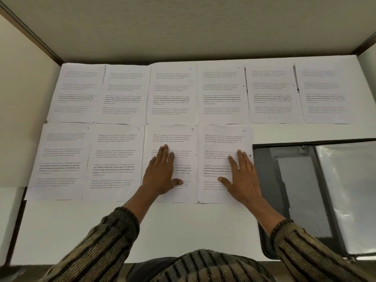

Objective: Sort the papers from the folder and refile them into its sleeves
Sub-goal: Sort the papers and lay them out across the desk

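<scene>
Printed white papers lie in two rows on the white table [162,231]. The far row holds several sheets, among them page 3 [173,94] and page 4 [222,94]. The near row runs from page 7 [61,161] and page 8 [115,161] to page 9 [183,137] and page 10 [221,139]. My left hand [162,171] lies flat on page 9, fingers straight. My right hand [240,174] lies flat on page 10. The open black folder [295,190] with clear plastic sleeves [350,196] sits at the right, beside page 10.
A beige wall runs along the far edge of the table, with side panels at left and right. Bare table surface lies between the near row and my body. My striped sleeves cover both forearms.
</scene>
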Action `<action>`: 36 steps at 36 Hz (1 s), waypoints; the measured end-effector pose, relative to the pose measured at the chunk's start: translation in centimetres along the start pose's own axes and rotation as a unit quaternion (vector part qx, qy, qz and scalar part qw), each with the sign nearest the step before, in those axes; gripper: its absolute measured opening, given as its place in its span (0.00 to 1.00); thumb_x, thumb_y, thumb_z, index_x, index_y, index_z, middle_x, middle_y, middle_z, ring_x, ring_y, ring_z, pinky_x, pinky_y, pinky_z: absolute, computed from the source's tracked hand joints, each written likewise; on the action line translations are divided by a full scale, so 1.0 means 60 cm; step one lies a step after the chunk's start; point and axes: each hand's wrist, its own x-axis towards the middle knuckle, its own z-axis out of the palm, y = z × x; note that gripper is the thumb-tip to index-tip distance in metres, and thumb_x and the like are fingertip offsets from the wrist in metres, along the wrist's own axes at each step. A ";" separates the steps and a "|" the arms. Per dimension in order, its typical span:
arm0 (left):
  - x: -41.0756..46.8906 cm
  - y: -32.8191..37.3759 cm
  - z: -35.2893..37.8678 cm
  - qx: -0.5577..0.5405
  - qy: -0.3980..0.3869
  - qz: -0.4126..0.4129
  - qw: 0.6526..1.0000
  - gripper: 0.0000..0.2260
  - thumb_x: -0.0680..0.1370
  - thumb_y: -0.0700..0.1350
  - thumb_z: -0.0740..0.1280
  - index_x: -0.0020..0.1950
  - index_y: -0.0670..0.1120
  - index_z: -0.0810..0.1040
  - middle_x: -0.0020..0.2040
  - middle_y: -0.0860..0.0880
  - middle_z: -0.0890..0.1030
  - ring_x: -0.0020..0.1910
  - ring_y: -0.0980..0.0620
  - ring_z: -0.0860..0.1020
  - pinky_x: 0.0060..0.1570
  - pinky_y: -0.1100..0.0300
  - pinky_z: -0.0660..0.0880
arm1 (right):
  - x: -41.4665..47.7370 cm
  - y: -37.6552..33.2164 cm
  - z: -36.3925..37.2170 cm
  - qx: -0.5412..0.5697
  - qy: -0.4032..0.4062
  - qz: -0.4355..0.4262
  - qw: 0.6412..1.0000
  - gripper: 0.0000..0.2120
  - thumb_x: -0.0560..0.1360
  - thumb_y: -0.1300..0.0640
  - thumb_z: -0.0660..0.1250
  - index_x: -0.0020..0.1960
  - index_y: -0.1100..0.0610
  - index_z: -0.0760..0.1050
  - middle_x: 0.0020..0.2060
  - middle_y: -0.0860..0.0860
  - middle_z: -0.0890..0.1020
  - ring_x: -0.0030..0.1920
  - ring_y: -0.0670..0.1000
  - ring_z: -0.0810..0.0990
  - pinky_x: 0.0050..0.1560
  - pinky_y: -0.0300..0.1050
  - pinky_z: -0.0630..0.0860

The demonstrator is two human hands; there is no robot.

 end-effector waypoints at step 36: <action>-0.150 -0.343 -0.130 -0.195 0.197 -0.262 0.924 0.16 0.78 0.60 0.74 0.55 0.48 0.82 0.56 0.50 0.83 0.58 0.47 0.80 0.51 0.52 0.75 | 0.142 -0.380 -0.052 0.172 0.032 -0.179 0.968 0.23 0.78 0.49 0.73 0.70 0.53 0.74 0.65 0.52 0.76 0.67 0.55 0.72 0.51 0.57 0.81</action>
